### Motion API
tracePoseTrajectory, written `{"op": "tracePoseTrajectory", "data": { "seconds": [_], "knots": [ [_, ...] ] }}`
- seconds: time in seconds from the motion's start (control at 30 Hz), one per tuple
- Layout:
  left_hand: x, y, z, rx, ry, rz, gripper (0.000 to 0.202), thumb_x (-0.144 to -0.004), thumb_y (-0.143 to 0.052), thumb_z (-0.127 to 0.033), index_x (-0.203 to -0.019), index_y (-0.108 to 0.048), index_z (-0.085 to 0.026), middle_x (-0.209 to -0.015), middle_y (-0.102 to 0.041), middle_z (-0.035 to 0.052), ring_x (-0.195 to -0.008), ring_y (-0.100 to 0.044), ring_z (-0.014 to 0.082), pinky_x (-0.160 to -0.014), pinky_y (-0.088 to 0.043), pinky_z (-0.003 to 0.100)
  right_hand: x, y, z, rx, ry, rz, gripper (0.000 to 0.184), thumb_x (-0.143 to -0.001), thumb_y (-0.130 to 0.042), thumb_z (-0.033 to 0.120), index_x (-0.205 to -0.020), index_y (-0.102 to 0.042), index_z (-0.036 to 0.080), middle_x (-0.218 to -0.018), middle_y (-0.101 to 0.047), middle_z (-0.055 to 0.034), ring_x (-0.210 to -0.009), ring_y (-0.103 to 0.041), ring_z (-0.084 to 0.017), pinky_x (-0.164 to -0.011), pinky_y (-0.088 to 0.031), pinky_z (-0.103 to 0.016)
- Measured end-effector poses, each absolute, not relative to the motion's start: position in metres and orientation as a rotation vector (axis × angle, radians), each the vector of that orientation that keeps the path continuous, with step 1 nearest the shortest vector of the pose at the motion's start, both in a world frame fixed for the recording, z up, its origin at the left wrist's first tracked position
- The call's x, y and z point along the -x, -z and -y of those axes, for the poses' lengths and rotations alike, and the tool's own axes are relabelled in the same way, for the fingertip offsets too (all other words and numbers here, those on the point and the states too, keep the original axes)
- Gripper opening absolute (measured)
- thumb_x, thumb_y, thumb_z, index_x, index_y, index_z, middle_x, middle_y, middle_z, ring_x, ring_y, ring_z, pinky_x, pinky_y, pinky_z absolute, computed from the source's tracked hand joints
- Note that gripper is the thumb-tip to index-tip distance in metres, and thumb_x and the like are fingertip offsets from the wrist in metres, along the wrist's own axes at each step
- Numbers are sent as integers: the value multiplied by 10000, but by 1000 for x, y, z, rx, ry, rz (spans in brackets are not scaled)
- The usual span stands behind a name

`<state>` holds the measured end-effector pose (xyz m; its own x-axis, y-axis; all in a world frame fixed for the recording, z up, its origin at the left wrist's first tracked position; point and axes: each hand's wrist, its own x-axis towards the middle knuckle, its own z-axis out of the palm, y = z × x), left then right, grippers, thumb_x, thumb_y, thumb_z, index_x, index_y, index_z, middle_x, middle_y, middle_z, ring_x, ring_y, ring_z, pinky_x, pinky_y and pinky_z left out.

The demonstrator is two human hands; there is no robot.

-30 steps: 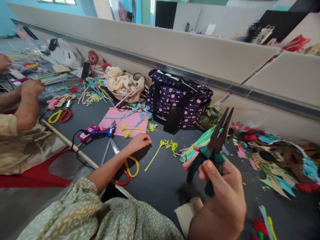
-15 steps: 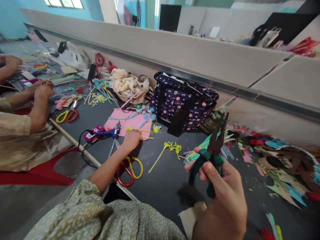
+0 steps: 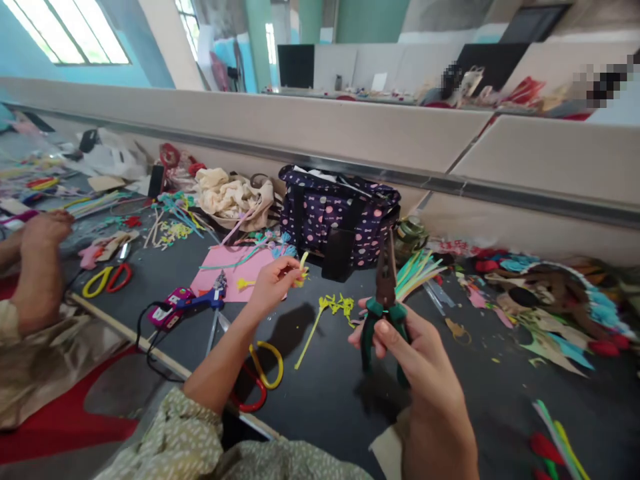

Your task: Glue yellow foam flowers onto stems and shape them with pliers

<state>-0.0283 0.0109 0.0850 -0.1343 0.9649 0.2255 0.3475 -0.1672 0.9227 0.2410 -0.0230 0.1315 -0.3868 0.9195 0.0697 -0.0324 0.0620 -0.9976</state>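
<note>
My right hand (image 3: 407,350) is wrapped round the green handles of a pair of long-nose pliers (image 3: 384,300), jaws closed and pointing up, above the dark table (image 3: 325,393). My left hand (image 3: 273,283) is raised over the table and pinches a small yellow paper flower on a stem (image 3: 302,267). Below it a pink sheet (image 3: 235,279) carries another yellow stem flower and several blue ones. A yellow-green stem flower (image 3: 327,312) lies on the table between my hands.
A navy dotted bag (image 3: 337,210) stands behind. Red-and-yellow scissors (image 3: 263,373) and a blue glue gun (image 3: 203,301) lie near my left forearm. Coloured paper strips (image 3: 417,270) and paper scraps (image 3: 550,313) spread right. Another person's arm (image 3: 37,267) rests at left.
My left hand reached to the pink sheet, picked up a yellow flower and lifted it. My right hand drew the pliers left and closer. The camera tilted up.
</note>
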Motion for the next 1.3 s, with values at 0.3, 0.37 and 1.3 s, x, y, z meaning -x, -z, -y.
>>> {"op": "tracePoseTrajectory", "data": {
  "seconds": [0.3,0.37,1.3],
  "knots": [
    [-38,-140,-35,-1181,-1740,-825,259,-817,-648,-392,-717,-682,-155,-846,-663,70,-716,-655,161,-658,-556,290,-235,-137,20,915,-1478,1499,297,-888,-595,470,-937,-569,178,-583,-589,12,-692,-678,-211,-609,-499,-267],
    [-40,-138,-38,-1129,-1759,-827,200,-760,-725,-330,-685,-662,-155,-807,-640,36,-649,-627,117,-644,-542,257,-235,-135,18,904,-1483,1498,297,-894,-584,479,-916,-553,184,-567,-566,22,-681,-672,-205,-606,-500,-267],
    [-40,-123,-47,-728,-1518,-681,253,-667,-798,-245,-808,-609,-155,-627,-514,-38,-514,-441,38,-440,-316,147,-219,-124,9,964,-1496,1577,413,-894,-573,518,-1048,-593,135,-652,-677,-30,-539,-580,-139,-547,-455,-248]
  ]
}}
